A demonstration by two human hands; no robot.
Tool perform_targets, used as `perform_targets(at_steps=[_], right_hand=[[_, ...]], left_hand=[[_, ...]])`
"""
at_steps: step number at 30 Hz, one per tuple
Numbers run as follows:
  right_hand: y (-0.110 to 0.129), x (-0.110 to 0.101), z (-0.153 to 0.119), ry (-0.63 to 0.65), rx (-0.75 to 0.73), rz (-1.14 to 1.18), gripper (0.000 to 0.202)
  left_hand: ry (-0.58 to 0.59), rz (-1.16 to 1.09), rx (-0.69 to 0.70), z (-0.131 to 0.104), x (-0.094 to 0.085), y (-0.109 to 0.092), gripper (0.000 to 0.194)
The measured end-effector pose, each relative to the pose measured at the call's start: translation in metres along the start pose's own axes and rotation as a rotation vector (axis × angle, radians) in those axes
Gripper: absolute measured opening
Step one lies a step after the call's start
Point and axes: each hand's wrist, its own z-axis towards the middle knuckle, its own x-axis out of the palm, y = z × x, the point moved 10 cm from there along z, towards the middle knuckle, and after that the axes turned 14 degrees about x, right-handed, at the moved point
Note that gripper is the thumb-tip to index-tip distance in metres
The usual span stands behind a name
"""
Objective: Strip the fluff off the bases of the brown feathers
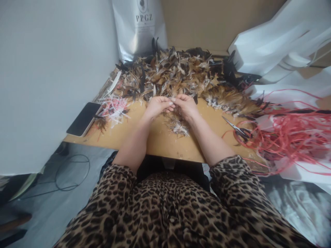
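Observation:
My left hand [158,106] and my right hand [185,106] meet over the table's middle, their fingertips pinched together. Whatever lies between the fingers is too small to make out. Just beyond them spreads a large heap of brown and black feathers [170,70]. Under my right hand and wrist lies a small clump of feathers with whitish ends [179,128], partly covered by the hand. To the right rests a bundle of golden-brown feathers [230,98], its pale ends toward me.
Scissors [236,127] lie on the wooden table [168,146] beside a tangle of red strands [292,137]. At left are a phone [84,119] and a pile of pink and white strips [113,107]. A silver bag [142,31] stands behind the heap.

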Motion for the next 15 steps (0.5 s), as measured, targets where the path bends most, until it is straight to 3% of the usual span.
perform_targets(at_steps=[4,15], right_hand=[[0.007,0.0,-0.008,-0.071,-0.034,-0.001,0.032],[-0.01,0.001,0.001,0.005,0.118,0.01,0.038]], left_hand=[[-0.034,-0.022,-0.016,0.001,-0.002,0.004,0.006],[-0.117,-0.049,-0.046,-0.003,-0.004,0.001,0.006]])
